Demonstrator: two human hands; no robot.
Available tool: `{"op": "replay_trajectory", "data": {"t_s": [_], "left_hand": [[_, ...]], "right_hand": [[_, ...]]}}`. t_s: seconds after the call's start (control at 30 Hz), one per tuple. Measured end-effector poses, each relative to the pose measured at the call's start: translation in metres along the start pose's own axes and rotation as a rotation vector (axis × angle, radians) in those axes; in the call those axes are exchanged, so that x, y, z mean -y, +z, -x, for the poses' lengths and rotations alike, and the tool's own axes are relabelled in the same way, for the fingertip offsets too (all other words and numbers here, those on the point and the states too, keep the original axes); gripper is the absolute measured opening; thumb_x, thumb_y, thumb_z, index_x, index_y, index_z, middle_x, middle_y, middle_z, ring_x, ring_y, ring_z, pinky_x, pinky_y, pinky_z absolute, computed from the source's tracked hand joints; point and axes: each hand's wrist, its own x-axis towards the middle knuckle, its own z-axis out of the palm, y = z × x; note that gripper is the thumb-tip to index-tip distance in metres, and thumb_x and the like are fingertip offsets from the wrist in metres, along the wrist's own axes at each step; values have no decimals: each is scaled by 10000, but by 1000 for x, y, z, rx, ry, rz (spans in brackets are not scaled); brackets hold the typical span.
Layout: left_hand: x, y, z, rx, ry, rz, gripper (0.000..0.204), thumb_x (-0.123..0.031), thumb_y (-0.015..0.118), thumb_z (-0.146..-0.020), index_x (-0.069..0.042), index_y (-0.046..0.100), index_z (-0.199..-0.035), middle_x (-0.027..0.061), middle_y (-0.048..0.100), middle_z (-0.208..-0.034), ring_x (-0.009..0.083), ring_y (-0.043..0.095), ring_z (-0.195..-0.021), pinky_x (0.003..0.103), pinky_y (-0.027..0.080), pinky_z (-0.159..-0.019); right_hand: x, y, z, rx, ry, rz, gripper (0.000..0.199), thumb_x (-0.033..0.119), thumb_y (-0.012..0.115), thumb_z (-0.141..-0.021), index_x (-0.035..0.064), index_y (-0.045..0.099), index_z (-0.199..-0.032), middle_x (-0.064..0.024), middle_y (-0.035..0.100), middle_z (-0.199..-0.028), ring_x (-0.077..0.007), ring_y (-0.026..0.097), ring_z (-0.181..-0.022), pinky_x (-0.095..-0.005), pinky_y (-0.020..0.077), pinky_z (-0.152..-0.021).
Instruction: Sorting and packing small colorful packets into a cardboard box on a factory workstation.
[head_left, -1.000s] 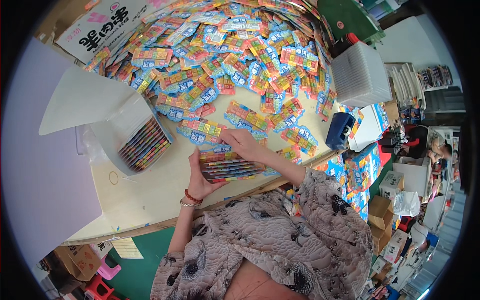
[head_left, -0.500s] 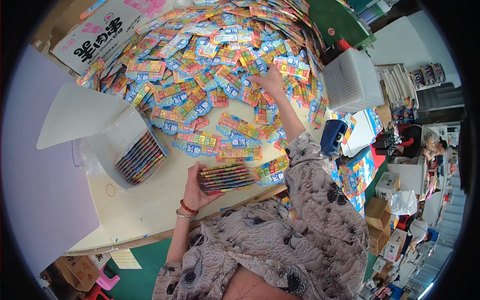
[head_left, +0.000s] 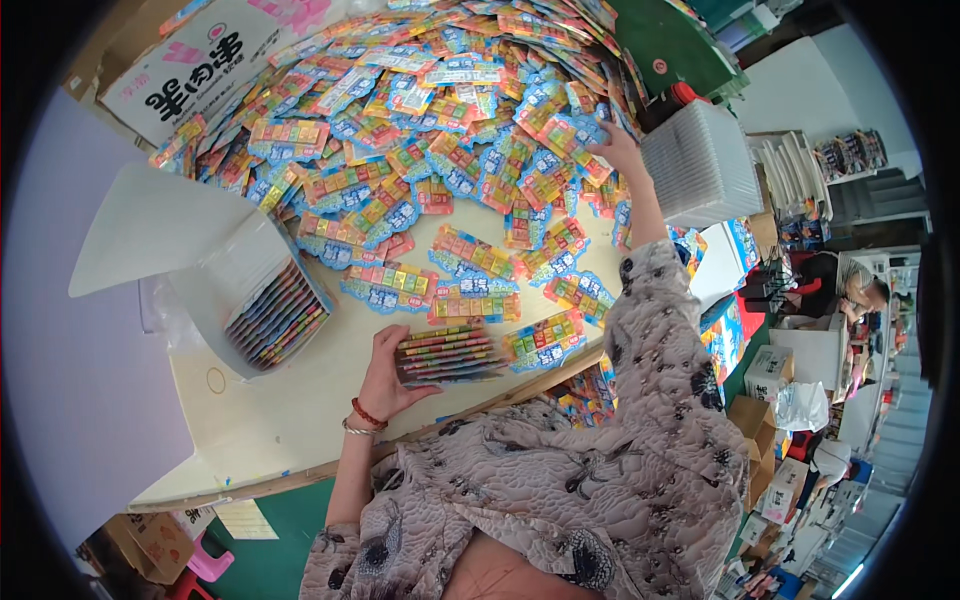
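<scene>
My left hand (head_left: 385, 385), near the front edge of the table, is closed around a stack of flat colourful blister packs (head_left: 452, 355) standing on edge. The packs show rows of small coloured blocks on blue and orange card. Over at the upper right of the pile (head_left: 400, 150), my right hand (head_left: 622, 155) is stretched out with thumb and forefinger apart, at the edge of a blister pack (head_left: 575, 138). Several loose packs, among them one pack (head_left: 545, 340) right of the held stack, lie on the tabletop (head_left: 290, 415).
An open white box (head_left: 215, 270) with a row of packs stands to the left. Clear plastic trays (head_left: 700, 160) are stacked at the right, beyond my right hand. A printed carton (head_left: 175, 75) borders the pile. Another person (head_left: 860, 290) sits in the right background.
My right hand has moved right across the pile, and packs around it have shifted. Loose packs right of centre lie differently. My left hand keeps its stack in nearly the same place.
</scene>
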Motion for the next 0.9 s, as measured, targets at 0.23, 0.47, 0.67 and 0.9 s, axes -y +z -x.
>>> {"op": "replay_trajectory", "data": {"t_s": [0.23, 0.47, 0.67, 0.9], "left_hand": [[-6, -4, 0, -26, -45, -1, 976, -174, 901, -536, -51, 325, -1314, 160, 380, -1213, 303, 451, -1129, 365, 421, -962], [-2, 3, 6, -78, 52, -32, 994, -189, 893, -545, -49, 296, -1328, 192, 352, -1260, 342, 415, -1175, 391, 404, -978], [-15, 1, 8, -141, 21, -188, 1434, -310, 920, -484, -9, -93, -1452, 239, 221, -1415, 385, 352, -1231, 438, 351, -1033], [-6, 2, 11, -82, -25, -76, 1416, -289, 917, -490, 28, -81, -1443, 238, 282, -1358, 376, 343, -1231, 419, 357, -1030]], "right_hand": [[74, -14, 62, -329, -450, 426, 267, 198, 711, -769, 92, 619, -995, -105, 614, -871, -289, 587, -870, -401, 465, -759], [181, 14, 227, 437, -326, -594, 200, 5, 564, -855, 25, 630, -1042, -109, 663, -888, -166, 675, -743, -274, 533, -635], [189, 74, 279, 832, -285, -757, 277, 196, 497, -948, 20, 647, -1100, -102, 683, -1007, -176, 639, -922, -297, 487, -816], [147, 79, 327, 524, -217, -1024, 575, 416, 290, -989, 13, 353, -1394, -141, 451, -1371, -218, 458, -1227, -351, 363, -1010]]}}
